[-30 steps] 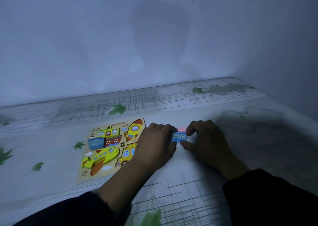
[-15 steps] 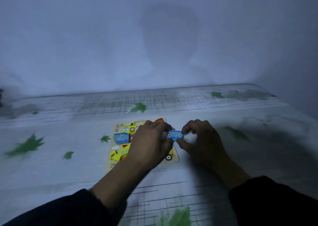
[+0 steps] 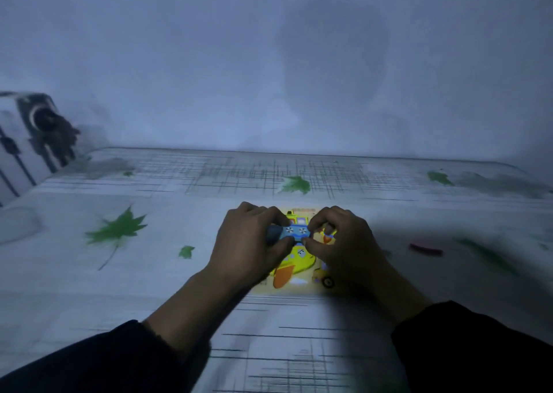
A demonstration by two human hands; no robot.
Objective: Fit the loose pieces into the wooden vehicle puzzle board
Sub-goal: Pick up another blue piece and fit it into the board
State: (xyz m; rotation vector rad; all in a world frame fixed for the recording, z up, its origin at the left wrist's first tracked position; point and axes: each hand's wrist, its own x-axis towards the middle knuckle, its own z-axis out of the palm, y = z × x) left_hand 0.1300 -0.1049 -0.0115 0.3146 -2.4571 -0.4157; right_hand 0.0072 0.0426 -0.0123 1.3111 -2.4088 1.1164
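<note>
The wooden vehicle puzzle board [image 3: 294, 286] lies on the table under both hands, lit yellow; a yellow plane piece [image 3: 299, 259] sits in it. A small blue puzzle piece [image 3: 294, 232] with white round marks is held above the board's upper middle. My left hand [image 3: 248, 243] pinches its left end and my right hand [image 3: 344, 243] pinches its right end. Much of the board is hidden by the hands.
A pink loose piece [image 3: 425, 248] lies on the table to the right of my right hand. The table [image 3: 149, 273] has a white cloth with green leaves. A dark object [image 3: 45, 126] stands at the far left by the wall.
Both hands carried the blue piece leftward from beside the board to over its middle. The pink piece stayed behind on the table at the right. The view swung right to left.
</note>
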